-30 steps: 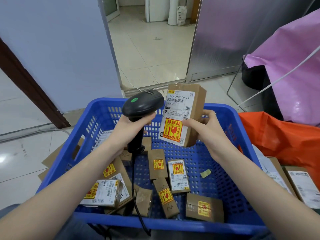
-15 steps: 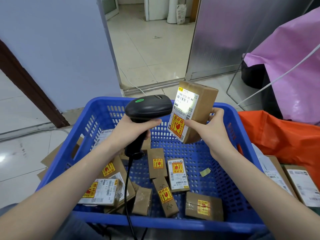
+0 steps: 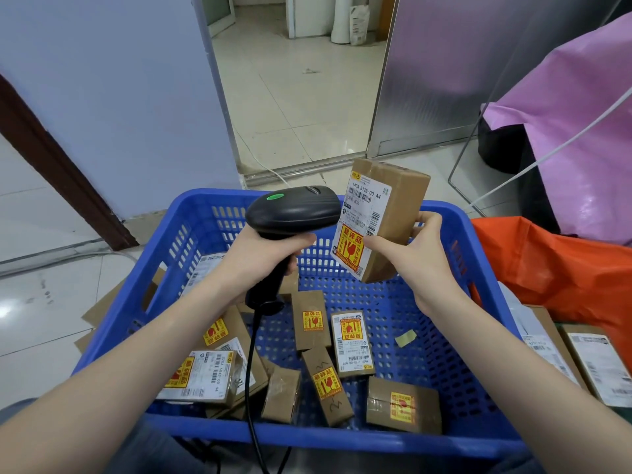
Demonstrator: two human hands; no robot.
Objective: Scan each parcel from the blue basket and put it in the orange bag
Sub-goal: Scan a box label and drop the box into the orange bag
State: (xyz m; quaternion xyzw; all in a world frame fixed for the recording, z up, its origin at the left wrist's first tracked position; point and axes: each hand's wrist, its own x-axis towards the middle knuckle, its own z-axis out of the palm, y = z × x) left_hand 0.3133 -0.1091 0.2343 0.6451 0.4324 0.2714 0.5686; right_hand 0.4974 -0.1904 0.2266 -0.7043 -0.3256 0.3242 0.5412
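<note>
Pale floor tiles surround the blue basket. Above it, your left hand grips the black scanner while your right hand pinches a labelled parcel. Right of the basket lies the orange bag.

labelled brown parcel tilted above blue basket, beside scanner.

The held parcel has a white label reading "140A 0123-00 A4" above a yellow 易碎品 sticker.
</note>
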